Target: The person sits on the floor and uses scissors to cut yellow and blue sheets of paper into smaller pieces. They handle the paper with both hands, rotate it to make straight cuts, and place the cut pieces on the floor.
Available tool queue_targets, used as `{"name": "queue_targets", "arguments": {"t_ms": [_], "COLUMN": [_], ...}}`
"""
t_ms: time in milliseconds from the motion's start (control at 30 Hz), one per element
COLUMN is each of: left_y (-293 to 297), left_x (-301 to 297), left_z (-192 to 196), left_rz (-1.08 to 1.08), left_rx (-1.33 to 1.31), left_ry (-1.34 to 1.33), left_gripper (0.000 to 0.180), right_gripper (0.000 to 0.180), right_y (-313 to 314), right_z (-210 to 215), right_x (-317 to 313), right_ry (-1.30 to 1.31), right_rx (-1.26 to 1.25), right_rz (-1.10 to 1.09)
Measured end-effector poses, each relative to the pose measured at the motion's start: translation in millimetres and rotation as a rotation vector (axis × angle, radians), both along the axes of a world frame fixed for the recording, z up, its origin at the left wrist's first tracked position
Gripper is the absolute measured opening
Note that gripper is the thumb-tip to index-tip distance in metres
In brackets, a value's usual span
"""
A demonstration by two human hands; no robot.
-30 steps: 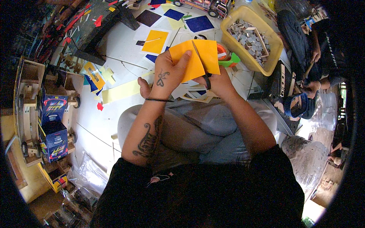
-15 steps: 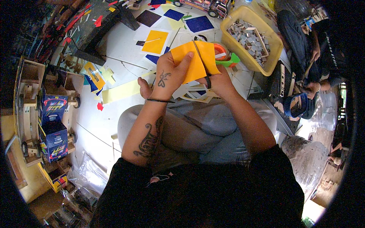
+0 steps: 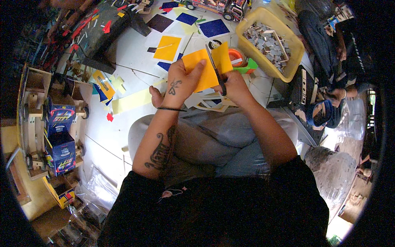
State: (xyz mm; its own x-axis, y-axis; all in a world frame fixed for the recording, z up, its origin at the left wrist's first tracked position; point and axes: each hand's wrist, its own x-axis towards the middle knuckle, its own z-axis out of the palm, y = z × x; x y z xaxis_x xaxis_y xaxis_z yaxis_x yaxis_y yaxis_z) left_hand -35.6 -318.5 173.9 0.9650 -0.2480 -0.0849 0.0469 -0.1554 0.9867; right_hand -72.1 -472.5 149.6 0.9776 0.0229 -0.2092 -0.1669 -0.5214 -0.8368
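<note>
My left hand (image 3: 177, 85) grips the left part of an orange paper sheet (image 3: 205, 66), thumb on top, held up over my lap. My right hand (image 3: 233, 85) holds black scissors (image 3: 217, 72) whose blades run up through the sheet, splitting it into a left piece and a narrower right strip. My crossed legs in grey trousers lie under both hands.
A yellow tub (image 3: 271, 41) of small grey pieces stands at the upper right. Blue and orange paper squares (image 3: 166, 47) lie on the white floor ahead, with a pale yellow strip (image 3: 131, 101). Wooden toy trucks with blue boxes (image 3: 57, 131) sit at the left. Another person (image 3: 329, 45) sits at the right.
The scissors have advanced further up the orange sheet, and the right strip has spread away from the left piece. Both hands stay in about the same place.
</note>
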Motion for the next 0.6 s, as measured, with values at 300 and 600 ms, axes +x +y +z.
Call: {"name": "queue_targets", "arguments": {"t_ms": [300, 600], "left_y": [34, -13], "left_x": [31, 49], "left_z": [-40, -96], "left_rz": [0.025, 0.003], "left_rx": [0.352, 0.701], "left_ry": [-0.009, 0.166], "left_gripper": [0.036, 0.031], "right_gripper": [0.037, 0.028], "right_y": [-50, -88], "right_z": [20, 29], "right_x": [12, 14], "right_ry": [-0.018, -0.225], "right_rx": [0.405, 0.945], "right_rz": [-0.391, -0.744]}}
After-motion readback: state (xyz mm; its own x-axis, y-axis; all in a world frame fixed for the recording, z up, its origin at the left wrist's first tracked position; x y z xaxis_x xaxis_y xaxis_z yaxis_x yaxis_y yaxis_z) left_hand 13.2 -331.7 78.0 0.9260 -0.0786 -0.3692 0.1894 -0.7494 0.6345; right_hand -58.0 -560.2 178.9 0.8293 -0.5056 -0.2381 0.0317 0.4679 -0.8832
